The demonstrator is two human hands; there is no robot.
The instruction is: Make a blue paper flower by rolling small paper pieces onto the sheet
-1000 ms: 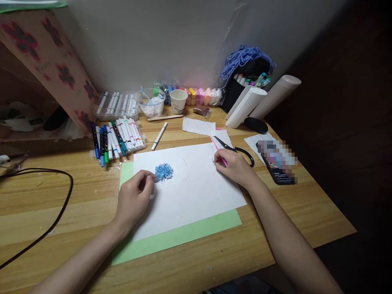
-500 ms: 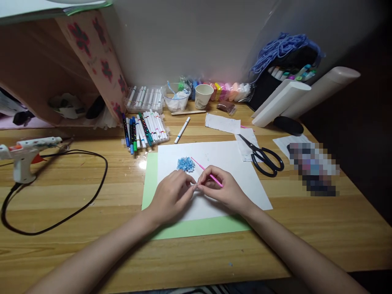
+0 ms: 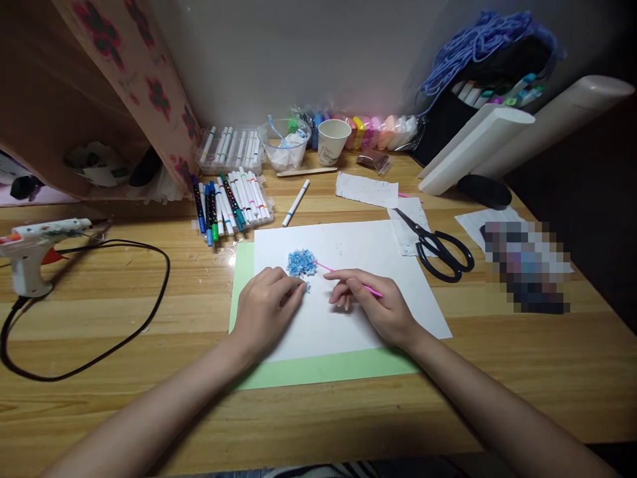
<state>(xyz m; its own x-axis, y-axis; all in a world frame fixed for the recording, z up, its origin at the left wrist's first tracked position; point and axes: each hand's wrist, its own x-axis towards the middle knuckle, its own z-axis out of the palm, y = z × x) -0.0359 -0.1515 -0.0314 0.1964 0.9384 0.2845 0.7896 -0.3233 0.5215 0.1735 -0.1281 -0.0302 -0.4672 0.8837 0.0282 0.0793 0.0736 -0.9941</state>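
A heap of small blue and white paper-like bits [image 3: 301,263] lies on a white sheet [image 3: 298,338], which rests over a green sheet [image 3: 338,370]. My left hand [image 3: 266,309] is on the white sheet just below the heap, thumb and forefinger pinched together. A tiny bluish scrap [image 3: 307,288] shows at those fingertips. My right hand [image 3: 375,302] holds a thin pink stick [image 3: 373,291] between thumb and fingers, its forefinger stretched forward. The stick's far tip reaches the right side of the heap. The hands are apart.
Black-handled scissors [image 3: 440,249] lie on paper strips at the right. Markers [image 3: 231,206], a plastic bowl [image 3: 283,149] and a paper cup [image 3: 332,141] stand behind the sheets. At the left is a glue gun [image 3: 34,255] with its looping cord. White rolls [image 3: 478,153] lean at the back right.
My hands have parted from each other. The right hand has opened its forefinger and moved slightly right, still with the pink stick. The left hand has shifted a little left and up.
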